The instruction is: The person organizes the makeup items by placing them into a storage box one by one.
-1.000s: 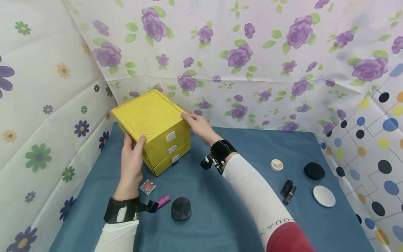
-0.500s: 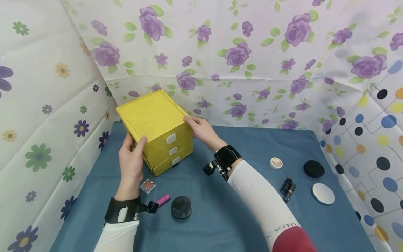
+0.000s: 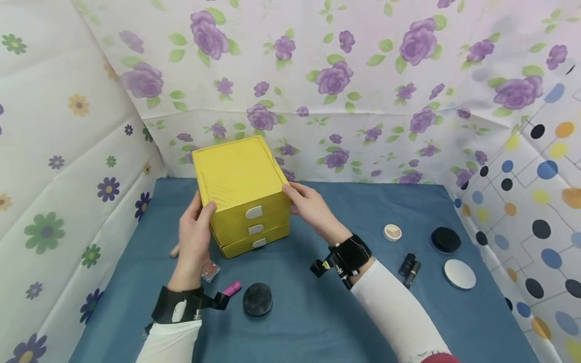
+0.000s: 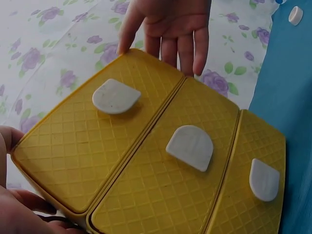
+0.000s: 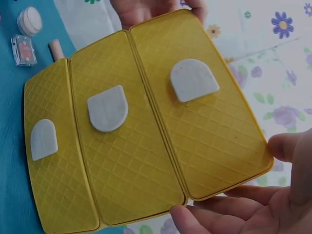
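A yellow storage box with three drawers (image 3: 240,176) stands on the blue cloth, its front bearing white tab handles (image 5: 108,109). With the thumb over the top edge, my left hand (image 3: 192,237) grips its left side near the front corner. At the opposite side, my right hand (image 3: 315,212) holds the top right corner, thumb on top and fingers along the side wall. All drawers look closed in both wrist views. A small clear case (image 3: 211,270) with reddish contents lies just beside my left wrist, and a beige stick (image 3: 174,250) pokes out behind that hand.
A pink tube (image 3: 232,289) and a round black compact (image 3: 257,300) lie in front of the box. To the right are a round cream palette (image 3: 392,232), two dark tubes (image 3: 407,264), a black round case (image 3: 445,240) and a white disc (image 3: 459,274). Patterned cloth walls enclose three sides.
The box has turned so its front faces more toward me, and it has shifted right. Both hands moved with it. The beige stick has come into view at the left.
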{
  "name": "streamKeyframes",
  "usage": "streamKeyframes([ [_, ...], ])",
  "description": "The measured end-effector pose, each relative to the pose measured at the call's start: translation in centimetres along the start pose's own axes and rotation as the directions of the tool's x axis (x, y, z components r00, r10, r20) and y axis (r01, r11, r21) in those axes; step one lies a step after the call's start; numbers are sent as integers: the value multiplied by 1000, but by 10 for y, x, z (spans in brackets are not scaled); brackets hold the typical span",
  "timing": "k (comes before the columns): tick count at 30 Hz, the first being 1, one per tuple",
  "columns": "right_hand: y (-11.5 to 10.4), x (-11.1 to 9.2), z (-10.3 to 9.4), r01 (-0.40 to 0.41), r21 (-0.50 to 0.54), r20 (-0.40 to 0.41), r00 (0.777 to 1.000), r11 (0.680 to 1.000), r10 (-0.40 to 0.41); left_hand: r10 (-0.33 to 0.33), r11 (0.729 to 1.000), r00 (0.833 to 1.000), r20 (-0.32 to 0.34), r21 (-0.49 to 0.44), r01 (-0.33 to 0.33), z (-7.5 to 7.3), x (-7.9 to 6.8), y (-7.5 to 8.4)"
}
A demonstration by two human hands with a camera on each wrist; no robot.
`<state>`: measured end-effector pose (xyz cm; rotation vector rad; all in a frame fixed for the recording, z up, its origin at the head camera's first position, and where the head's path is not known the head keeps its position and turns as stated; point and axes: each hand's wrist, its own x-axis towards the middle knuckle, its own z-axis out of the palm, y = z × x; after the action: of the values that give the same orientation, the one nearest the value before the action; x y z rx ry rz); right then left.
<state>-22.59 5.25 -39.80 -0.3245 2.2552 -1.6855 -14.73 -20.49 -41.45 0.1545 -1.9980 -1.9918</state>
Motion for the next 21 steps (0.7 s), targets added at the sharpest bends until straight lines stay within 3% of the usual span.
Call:
streamKeyframes([
  [9, 12, -28, -23, 0, 47, -61, 998, 999, 2, 23, 1000, 995, 98, -23, -21, 20, 3, -3],
  [21, 24, -49, -52, -3, 102, -100, 995, 995, 14, 62, 998, 982, 177, -14, -61, 50, 8, -7],
])
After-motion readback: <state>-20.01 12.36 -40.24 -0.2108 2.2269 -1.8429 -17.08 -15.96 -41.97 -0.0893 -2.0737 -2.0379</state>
